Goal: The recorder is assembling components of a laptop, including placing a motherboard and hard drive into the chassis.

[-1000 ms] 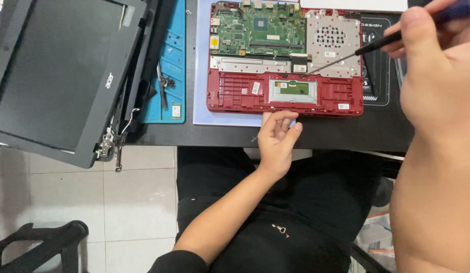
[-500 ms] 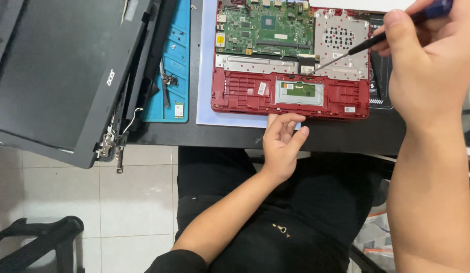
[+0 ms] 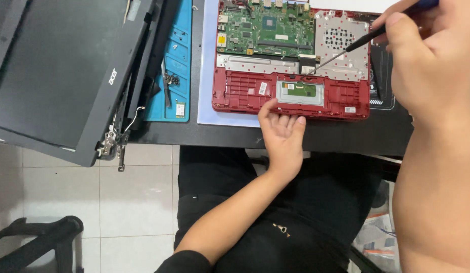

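Since a second ago the left hand has crept up to brace the red laptop base at twelve o'clock with loose fingers, while the right hand pinches a screwdriver, tip near the touchpad board; seemingly mid-unscrewing, next needing the tip seated squarely.

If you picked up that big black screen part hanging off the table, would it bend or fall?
The black screen lid looks flat and stiff, so probably little bending. It overhangs the table, so a push might tip it. Its loose hinges would likely dangle.
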